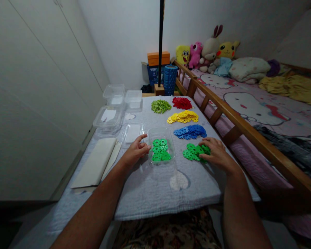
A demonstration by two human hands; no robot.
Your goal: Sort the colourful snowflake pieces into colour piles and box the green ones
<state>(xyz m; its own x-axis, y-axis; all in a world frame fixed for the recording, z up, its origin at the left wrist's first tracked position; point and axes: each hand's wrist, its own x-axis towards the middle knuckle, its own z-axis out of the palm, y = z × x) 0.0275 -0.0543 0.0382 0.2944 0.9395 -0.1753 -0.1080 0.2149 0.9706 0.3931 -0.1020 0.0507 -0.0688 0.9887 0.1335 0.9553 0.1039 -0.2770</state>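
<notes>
A clear plastic container stands in front of me with several green flower-shaped plastic discs inside. My left hand is at its left wall, index finger stretched out, thumb pointing at the container; the other fingers curl partly under. Whether it presses on the wall is hard to tell. To the right, my right hand rests over a loose pile of the same green discs. Its thumb and fingers are apart across the pile's right side, and the hand hides some of the discs.
Blue, yellow, red and light green disc piles lie behind. Clear containers and a lid are at left, near a folded beige sheet. A wooden bed rail borders the table's right.
</notes>
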